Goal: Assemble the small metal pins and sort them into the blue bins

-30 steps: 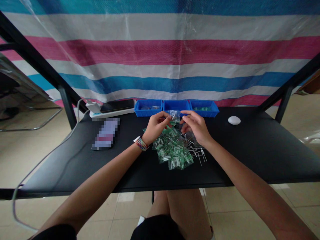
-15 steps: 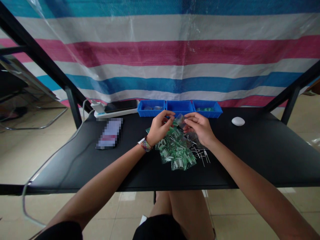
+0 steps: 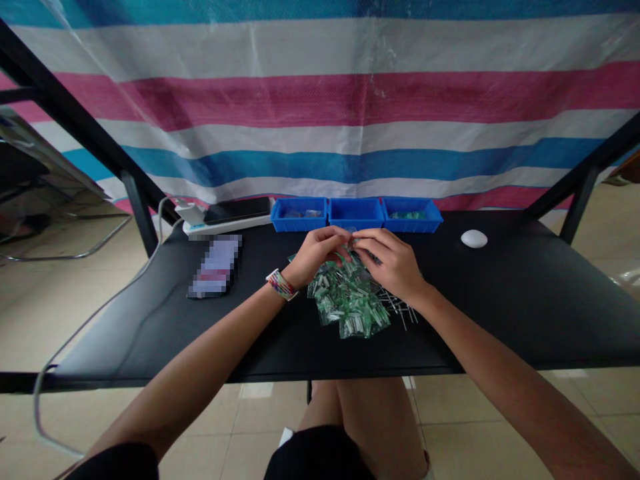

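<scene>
My left hand (image 3: 317,253), with a woven bracelet at its wrist, is closed in a pinch. Its fingertips meet those of my right hand (image 3: 389,261), which is pinching too. Between them a small clear plastic bag (image 3: 351,232) shows only in part; what it contains is hidden by the fingers. Just below lies a pile of small green-tinted plastic bags (image 3: 350,303) holding whitish pieces. Loose thin metal pins (image 3: 403,308) are spread beside the pile, partly under my right hand and wrist.
Behind the hands stand three joined blue bins (image 3: 355,223); the left and right ones hold small packets. A power strip (image 3: 225,227) with a dark phone (image 3: 237,210) on it and another phone (image 3: 215,267) are at left. A white mouse (image 3: 474,239) sits at right on the black table (image 3: 525,307).
My hands have come closer together, and their fingertips now meet over the clear bag, covering more of it. The whole view has shifted slightly.
</scene>
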A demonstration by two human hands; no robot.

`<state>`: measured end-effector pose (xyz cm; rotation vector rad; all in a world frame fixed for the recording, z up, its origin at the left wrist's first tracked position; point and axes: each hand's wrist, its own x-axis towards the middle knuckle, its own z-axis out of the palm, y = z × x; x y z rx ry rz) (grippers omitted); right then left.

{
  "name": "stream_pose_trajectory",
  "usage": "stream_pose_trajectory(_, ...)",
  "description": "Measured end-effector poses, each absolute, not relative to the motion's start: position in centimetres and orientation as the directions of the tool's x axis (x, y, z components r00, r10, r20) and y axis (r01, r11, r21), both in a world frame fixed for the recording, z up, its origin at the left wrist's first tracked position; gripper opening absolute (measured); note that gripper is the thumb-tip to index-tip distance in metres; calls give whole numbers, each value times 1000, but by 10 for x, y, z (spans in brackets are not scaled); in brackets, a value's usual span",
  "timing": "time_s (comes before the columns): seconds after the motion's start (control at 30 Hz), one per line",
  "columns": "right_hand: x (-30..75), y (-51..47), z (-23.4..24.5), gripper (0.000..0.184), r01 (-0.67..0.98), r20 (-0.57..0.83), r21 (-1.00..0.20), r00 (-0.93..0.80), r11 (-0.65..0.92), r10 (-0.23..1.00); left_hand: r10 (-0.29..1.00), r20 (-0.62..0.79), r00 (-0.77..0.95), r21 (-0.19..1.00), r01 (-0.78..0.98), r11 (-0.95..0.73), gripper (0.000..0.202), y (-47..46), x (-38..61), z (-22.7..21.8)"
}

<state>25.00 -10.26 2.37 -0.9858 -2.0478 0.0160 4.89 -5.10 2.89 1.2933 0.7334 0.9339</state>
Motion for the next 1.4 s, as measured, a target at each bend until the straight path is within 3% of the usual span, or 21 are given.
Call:
stream_pose_trajectory(0.17,253,-99,24,27,666,666,-327,-341,670,664,958,91,274,985,-164,-47,35,-39,43,22)
stream_pose_trajectory(0.33,253,-98,22,14,599,498,-335,-543,727,676,992,128,-12,966,-226,-127,30,-20,32,17)
stream_pose_trajectory(0.43,248,-100,18,22,615,448,-323,-571,720,688,988,110,-110,936,-323,-140,24,-10,25,19)
stream_pose_trajectory(0.57,244,-102,15,33,662,444,-311,-532,681,721,987,53,-155,887,-446,-117,43,-5,21,24)
stream_pose_trajectory(0.67,243,-102,13,33,678,451,-317,-508,663,734,992,32,-121,887,-454,-84,67,-7,23,23)
stream_pose_trajectory(0.73,244,-102,12,29,683,460,-315,-498,659,735,994,65,-86,911,-401,-95,70,-9,24,20)
stream_pose_trajectory(0.87,245,-99,10,24,712,489,-242,-498,659,716,979,204,21,961,-197,-196,51,-16,27,14)
stream_pose_trajectory(1.03,249,-96,10,26,750,572,-194,-437,632,694,910,348,226,932,25,-362,24,-28,34,15)
stream_pose_trajectory(1.27,257,-90,15,24,675,642,-484,-158,556,751,765,331,552,869,139,-476,27,-48,43,23)
stream_pose_trajectory(1.4,257,-86,15,19,515,590,-681,-34,520,807,763,333,554,877,116,-467,23,-53,48,21)
